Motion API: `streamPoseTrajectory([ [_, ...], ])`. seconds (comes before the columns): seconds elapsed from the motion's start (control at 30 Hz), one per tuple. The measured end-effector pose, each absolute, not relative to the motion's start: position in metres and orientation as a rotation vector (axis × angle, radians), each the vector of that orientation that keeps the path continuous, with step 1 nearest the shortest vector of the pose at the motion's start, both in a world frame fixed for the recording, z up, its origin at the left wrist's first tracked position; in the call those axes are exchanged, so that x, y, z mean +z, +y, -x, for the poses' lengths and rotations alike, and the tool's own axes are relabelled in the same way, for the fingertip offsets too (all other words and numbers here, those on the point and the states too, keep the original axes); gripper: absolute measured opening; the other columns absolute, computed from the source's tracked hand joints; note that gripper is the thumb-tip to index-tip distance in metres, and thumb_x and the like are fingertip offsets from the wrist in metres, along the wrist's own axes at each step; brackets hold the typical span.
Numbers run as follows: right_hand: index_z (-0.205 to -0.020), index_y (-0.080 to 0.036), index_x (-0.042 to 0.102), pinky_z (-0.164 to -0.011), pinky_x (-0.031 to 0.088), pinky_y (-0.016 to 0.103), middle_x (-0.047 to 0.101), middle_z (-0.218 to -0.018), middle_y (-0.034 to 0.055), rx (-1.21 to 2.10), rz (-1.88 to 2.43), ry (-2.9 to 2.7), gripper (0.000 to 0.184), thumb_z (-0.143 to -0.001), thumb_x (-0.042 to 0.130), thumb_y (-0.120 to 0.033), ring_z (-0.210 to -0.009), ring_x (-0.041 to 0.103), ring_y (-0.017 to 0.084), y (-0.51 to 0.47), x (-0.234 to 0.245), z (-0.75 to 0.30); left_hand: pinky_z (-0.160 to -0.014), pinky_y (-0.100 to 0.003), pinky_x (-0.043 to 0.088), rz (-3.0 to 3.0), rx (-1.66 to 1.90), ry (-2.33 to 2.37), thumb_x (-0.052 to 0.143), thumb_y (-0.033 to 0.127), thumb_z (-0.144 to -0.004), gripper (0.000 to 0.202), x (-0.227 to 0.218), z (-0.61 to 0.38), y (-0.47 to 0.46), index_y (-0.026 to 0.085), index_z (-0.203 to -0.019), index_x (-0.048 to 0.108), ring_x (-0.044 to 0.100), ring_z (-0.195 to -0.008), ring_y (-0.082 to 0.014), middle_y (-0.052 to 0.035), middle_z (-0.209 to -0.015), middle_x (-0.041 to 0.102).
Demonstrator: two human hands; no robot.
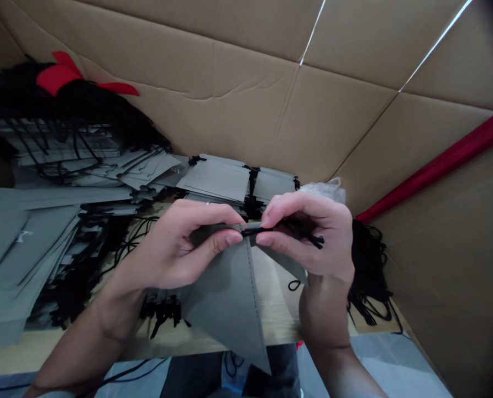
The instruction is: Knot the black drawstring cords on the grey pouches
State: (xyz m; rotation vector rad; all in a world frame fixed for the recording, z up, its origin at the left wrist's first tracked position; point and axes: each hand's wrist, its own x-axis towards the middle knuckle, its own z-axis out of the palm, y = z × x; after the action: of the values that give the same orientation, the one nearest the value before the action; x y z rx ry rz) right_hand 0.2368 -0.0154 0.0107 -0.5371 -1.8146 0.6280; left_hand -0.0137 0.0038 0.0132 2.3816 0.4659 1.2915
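Thumb and forefinger of my left hand (180, 243) are closed on the top edge of a flat grey pouch (225, 293), where a black cord (251, 231) comes out. The pouch hangs tilted below, a stitched seam running down it. My right hand (313, 232) pinches the cord a short way to the right, its loose ends lying across the palm. The two pairs of fingertips are close together, with a short stretch of cord between them. Whether the cord is knotted there is hidden by the fingers.
Piles of grey pouches (217, 177) with black cords stand behind my hands and at left. A bundle of black cords with a red tie (59, 77) lies at back left; more cords (368, 265) lie at right. Cardboard walls (246, 99) enclose the wooden table (213, 345).
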Motion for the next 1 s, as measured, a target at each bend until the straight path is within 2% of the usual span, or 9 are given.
streamPoseTrajectory([
  [0.1, -0.107, -0.023, 0.084, -0.063, 0.059, 0.026, 0.084, -0.095, 0.002, 0.517, 0.485, -1.879, 0.022, -0.093, 0.1, -0.027, -0.073, 0.072, 0.013, -0.014, 0.015, -0.236, -0.055, -0.02, 0.048, -2.387, 1.279, 0.561, 0.076, 0.024, -0.106, 0.008, 0.015, 0.011, 0.001, 0.021, -0.107, 0.083, 0.067, -0.059, -0.0095, 0.0023, -0.079, 0.081],
  [0.2, -0.107, -0.022, 0.084, -0.061, 0.057, 0.024, 0.083, -0.093, 0.0012, 0.518, 0.541, -1.849, 0.024, -0.09, 0.102, -0.023, -0.072, 0.07, 0.011, -0.018, 0.02, -0.235, -0.054, -0.02, 0.046, -2.381, 1.355, 0.569, 0.079, 0.025, -0.106, 0.007, 0.014, 0.008, 0.0, 0.02, -0.103, 0.084, 0.063, -0.056, -0.0076, 0.0039, -0.075, 0.079],
  [0.3, -0.104, -0.023, 0.084, -0.057, 0.056, 0.024, 0.081, -0.087, -0.0003, 0.523, 0.625, -1.799, 0.019, -0.092, 0.098, -0.018, -0.068, 0.069, 0.011, -0.024, 0.022, -0.234, -0.06, -0.021, 0.049, -2.393, 1.424, 0.585, 0.079, 0.022, -0.106, 0.006, 0.012, 0.008, -0.001, 0.02, -0.101, 0.082, 0.068, -0.064, -0.0088, 0.0022, -0.08, 0.08],
  [0.47, -0.102, -0.024, 0.084, -0.062, 0.059, 0.027, 0.083, -0.089, 0.0007, 0.475, 0.684, -1.796, 0.009, -0.099, 0.091, -0.019, -0.073, 0.072, 0.013, -0.025, 0.021, -0.235, -0.065, -0.022, 0.052, -2.441, 1.437, 0.66, 0.073, 0.02, -0.11, 0.007, 0.012, 0.008, -0.003, 0.021, -0.106, 0.079, 0.071, -0.071, -0.0103, 0.0012, -0.088, 0.082],
  [0.67, -0.114, -0.022, 0.083, -0.061, 0.059, 0.025, 0.083, -0.1, 0.0016, 0.514, 0.657, -1.875, 0.031, -0.09, 0.102, -0.026, -0.074, 0.071, 0.013, -0.022, 0.021, -0.233, -0.068, -0.019, 0.054, -2.486, 1.425, 0.64, 0.07, 0.015, -0.111, 0.011, 0.012, 0.005, -0.005, 0.019, -0.107, 0.079, 0.074, -0.074, -0.0087, 0.0014, -0.091, 0.084],
  [0.8, -0.107, -0.021, 0.08, -0.068, 0.06, 0.025, 0.082, -0.097, -0.0003, 0.407, 0.666, -1.946, 0.021, -0.094, 0.096, -0.018, -0.077, 0.07, 0.012, -0.022, 0.021, -0.23, -0.071, -0.019, 0.056, -2.566, 1.456, 0.683, 0.068, 0.014, -0.112, 0.011, 0.008, 0.003, -0.004, 0.019, -0.109, 0.078, 0.077, -0.076, -0.0094, 0.0022, -0.094, 0.085],
  [1.0, -0.1, -0.021, 0.074, -0.072, 0.06, 0.025, 0.077, -0.088, -0.0031, 0.305, 0.775, -1.953, 0.013, -0.096, 0.082, -0.012, -0.071, 0.065, 0.01, -0.023, 0.019, -0.225, -0.063, -0.024, 0.054, -2.751, 1.511, 0.775, 0.064, 0.012, -0.111, 0.012, -0.001, -0.001, -0.005, 0.019, -0.112, 0.073, 0.075, -0.068, -0.0124, 0.0012, -0.088, 0.083],
])
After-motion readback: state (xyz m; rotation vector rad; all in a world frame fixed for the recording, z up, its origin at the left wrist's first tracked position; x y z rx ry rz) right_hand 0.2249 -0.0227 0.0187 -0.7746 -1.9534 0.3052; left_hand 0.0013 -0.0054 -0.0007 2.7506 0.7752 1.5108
